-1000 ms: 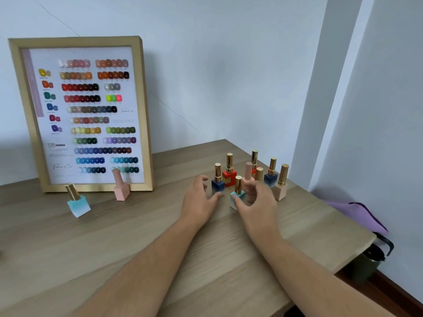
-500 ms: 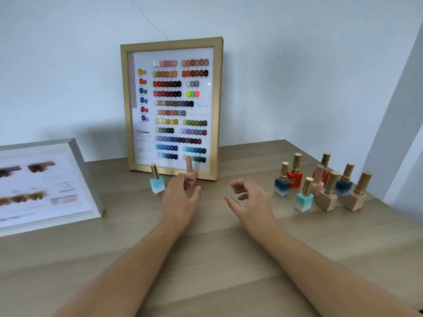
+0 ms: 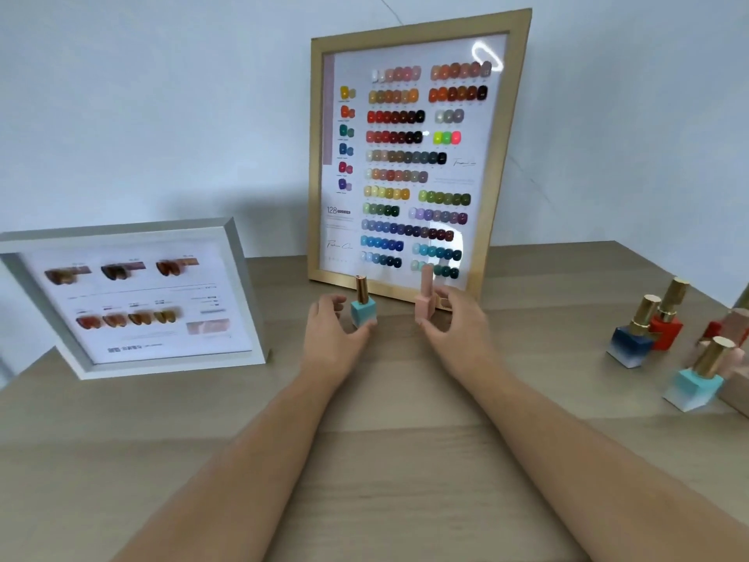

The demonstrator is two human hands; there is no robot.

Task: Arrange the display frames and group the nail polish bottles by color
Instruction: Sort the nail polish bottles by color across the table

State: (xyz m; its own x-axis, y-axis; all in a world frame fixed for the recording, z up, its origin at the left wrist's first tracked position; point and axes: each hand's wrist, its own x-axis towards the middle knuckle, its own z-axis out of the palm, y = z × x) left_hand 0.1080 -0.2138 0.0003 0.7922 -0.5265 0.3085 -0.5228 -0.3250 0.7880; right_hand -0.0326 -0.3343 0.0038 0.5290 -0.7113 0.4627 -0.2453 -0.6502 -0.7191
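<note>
Collecting the two stray bottles in front of the wooden frame (image 3: pixel 409 156)

Head view: my left hand (image 3: pixel 330 338) curls around the teal bottle (image 3: pixel 362 308), my right hand (image 3: pixel 454 322) around the pink bottle (image 3: pixel 425 304), both grips apart; next I close, lift and carry them to the group on the table (image 3: pixel 385 460).

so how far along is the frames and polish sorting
Both frames stand: wooden frame against the wall, white frame beside it. In hand: left hand at the teal bottle, right hand at the pink bottle. Left: joining them to the mixed cluster, still unsorted.
</note>
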